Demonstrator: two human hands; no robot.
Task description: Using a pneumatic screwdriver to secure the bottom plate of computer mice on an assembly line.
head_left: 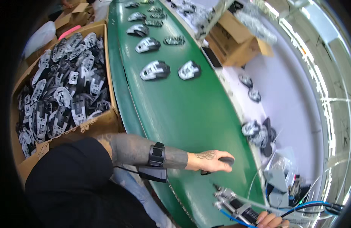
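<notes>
Dozens of black-and-white computer-mouse shells (pixel 62 97) fill a cardboard box (pixel 113 76) at the far left. Right of it, a black strap (pixel 157 154) circles the person's left forearm, and the green conveyor belt (pixel 171 110) carries spaced rows of more shells toward its far end. Over the belt's near part, the left hand (pixel 211 161) has its fingers curled around a dark mouse-shaped piece (pixel 228 161), whose underside is hidden. Next comes a slim powered driver (pixel 236 205), its tip pointing up-left, near that piece but apart from it. Beyond, several grey-and-black parts (pixel 255 132) lie clustered on the white ledge (pixel 236 81). At the lower right, the right hand (pixel 272 220) closes around the driver's rear end, partly cut off by the frame.
</notes>
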